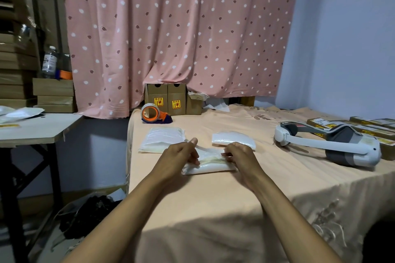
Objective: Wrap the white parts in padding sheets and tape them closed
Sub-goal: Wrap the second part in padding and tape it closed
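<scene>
A white padding sheet folded around a pale part (210, 163) lies on the peach tablecloth (213, 203) in front of me. My left hand (181, 155) grips its left end with curled fingers, thumb raised. My right hand (239, 153) pinches its right end. A stack of flat padding sheets (161, 140) lies behind and to the left. A wrapped white bundle (234, 139) lies just behind my right hand. An orange tape dispenser (155, 113) stands at the back left of the table.
Two brown cartons (165, 98) stand against the pink curtain. A white headset (329, 145) and long yellow-labelled boxes (372, 127) occupy the right side. A second table (32, 128) with stacked cardboard stands to the left across a gap.
</scene>
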